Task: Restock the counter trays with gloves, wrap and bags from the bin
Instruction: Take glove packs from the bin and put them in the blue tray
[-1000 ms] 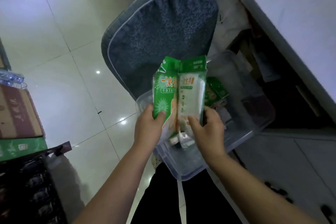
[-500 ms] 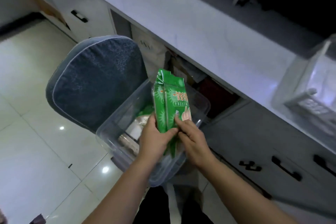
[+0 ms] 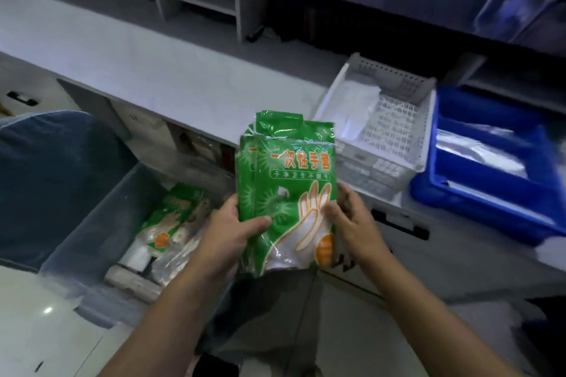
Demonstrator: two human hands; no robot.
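**Green glove packs lifted clear of bin**

Pers. has turned to desk. Left grip & right grip both clamped on the packs, mid-frame; bin at 8 o'clock, white mesh tray at 2 o'clock, prob. next stop.

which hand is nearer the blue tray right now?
Right. The right hand holds the right edge of the green glove packs, on the side facing the blue tray, apart from it. The left hand holds their left edge, farther off, on the clear bin's side.
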